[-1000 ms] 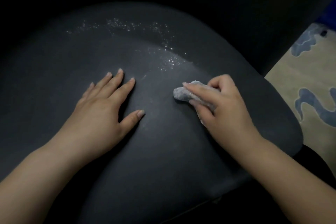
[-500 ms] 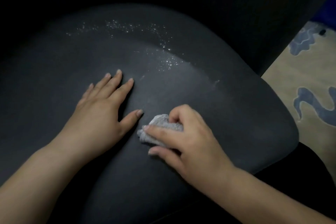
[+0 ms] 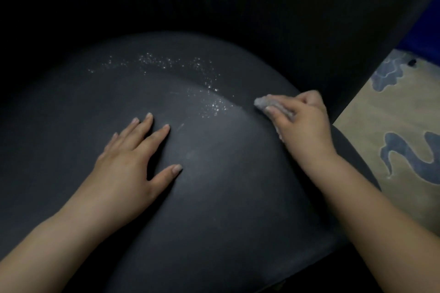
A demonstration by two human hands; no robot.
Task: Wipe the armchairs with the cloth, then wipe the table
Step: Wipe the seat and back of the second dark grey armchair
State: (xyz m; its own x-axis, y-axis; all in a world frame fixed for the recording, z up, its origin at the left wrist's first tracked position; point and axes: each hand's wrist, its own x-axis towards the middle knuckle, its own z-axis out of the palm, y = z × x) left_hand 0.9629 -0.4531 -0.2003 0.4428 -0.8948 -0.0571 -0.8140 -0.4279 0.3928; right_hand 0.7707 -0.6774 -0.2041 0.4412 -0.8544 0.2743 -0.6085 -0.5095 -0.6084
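Note:
A dark armchair seat cushion [image 3: 214, 197] fills most of the view. White specks [image 3: 209, 100] are scattered across its far part. My right hand [image 3: 304, 126] grips a small bunched grey cloth [image 3: 266, 103] and presses it on the cushion's far right edge, just right of the specks. My left hand [image 3: 128, 166] rests flat on the middle of the cushion, fingers spread and straight.
The armchair's dark backrest [image 3: 238, 2] rises behind the cushion. A beige rug with blue swirls [image 3: 404, 131] lies on the floor to the right. The room is dim.
My right hand swept the cloth down toward my left thumb, then back up and right to the cushion's far right edge. The left hand stayed in place.

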